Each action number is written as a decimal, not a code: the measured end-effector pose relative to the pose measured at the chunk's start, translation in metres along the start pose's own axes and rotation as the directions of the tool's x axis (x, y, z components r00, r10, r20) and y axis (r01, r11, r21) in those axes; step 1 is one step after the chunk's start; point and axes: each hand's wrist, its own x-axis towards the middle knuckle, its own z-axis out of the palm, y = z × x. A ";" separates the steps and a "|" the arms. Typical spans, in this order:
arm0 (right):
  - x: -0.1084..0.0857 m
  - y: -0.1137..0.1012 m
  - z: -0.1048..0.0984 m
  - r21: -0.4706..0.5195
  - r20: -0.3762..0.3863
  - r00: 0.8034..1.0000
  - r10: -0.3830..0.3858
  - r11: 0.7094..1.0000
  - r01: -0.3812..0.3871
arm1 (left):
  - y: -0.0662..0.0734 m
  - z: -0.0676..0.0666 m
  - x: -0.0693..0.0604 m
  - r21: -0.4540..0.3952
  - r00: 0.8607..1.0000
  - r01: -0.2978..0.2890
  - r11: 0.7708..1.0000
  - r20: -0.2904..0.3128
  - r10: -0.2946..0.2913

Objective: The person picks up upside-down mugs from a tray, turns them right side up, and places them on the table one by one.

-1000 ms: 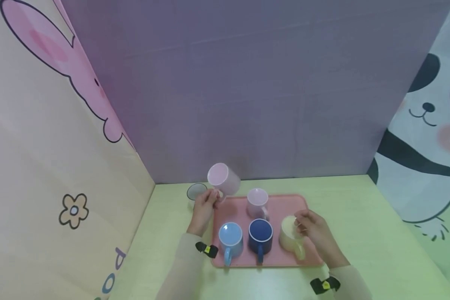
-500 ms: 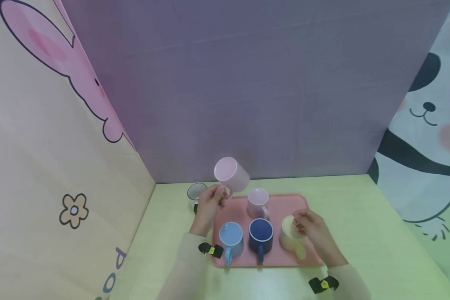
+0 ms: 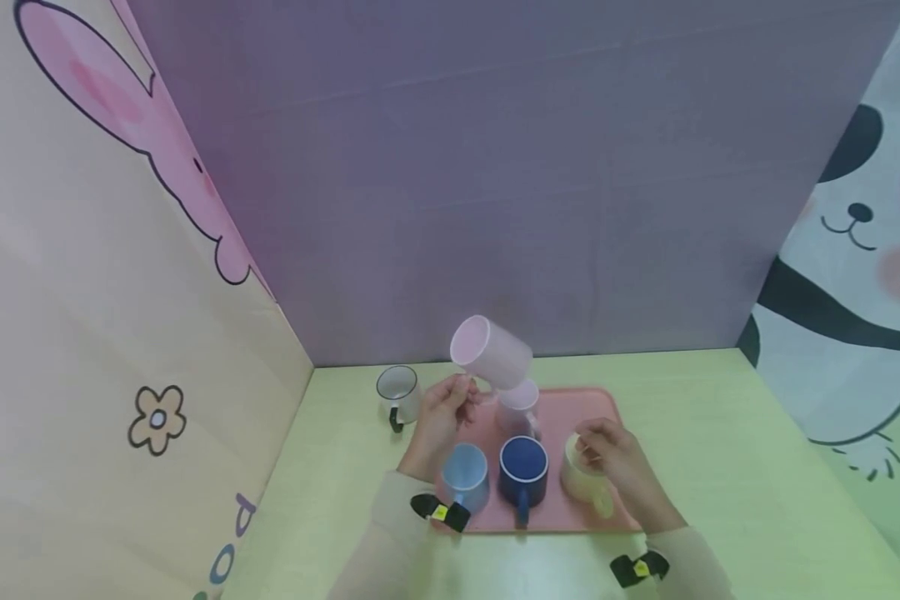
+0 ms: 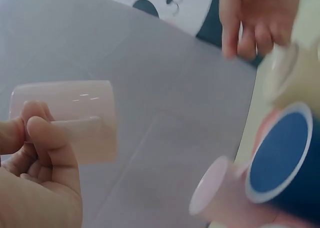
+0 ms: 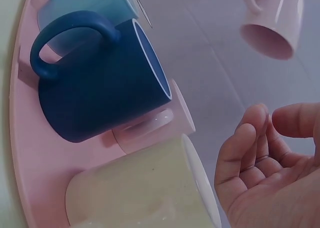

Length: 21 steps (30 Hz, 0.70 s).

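Purple backdrop (image 3: 450,183); our L hand (image 3: 441,414) pinches tilted pink mug (image 3: 495,352) by handle (image 4: 85,127), R hand (image 3: 621,460) relaxed, empty, nr yellow mug (image 3: 579,478); weak L pinch cd drop pink mug on tray (image 3: 573,404).

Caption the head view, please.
Left hand holds a tilted pink mug; right hand hovers by the yellow mug on the tray.

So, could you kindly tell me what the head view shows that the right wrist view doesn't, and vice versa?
Only the head view shows the rabbit drawing, flower drawing, panda drawing, black wristbands and, clearly, the left hand.

Only the right wrist view shows the palm side of the right hand.

Both share the pink tray, the light blue mug, dark blue mug, pale yellow mug and pink mug on it, and the raised pink mug. Of the white mug, the right wrist view seems to catch just a rim sliver.
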 end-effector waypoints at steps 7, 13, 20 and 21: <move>0.001 0.000 0.004 0.001 0.016 1.000 0.000 1.000 0.000 | -0.013 0.015 -0.003 -0.241 1.000 0.010 0.971 0.025 -0.004; 0.004 -0.001 0.009 0.060 0.021 1.000 -0.001 0.998 0.000 | -0.025 0.027 -0.005 -0.407 1.000 0.014 0.913 0.016 -0.008; 0.003 -0.007 0.017 0.050 0.010 1.000 0.012 0.999 -0.013 | -0.032 0.036 -0.011 -0.523 0.991 0.117 0.844 0.120 -0.063; 0.002 -0.008 0.017 0.044 0.011 1.000 0.011 0.999 -0.012 | -0.033 0.037 -0.012 -0.531 0.989 0.126 0.838 0.136 -0.063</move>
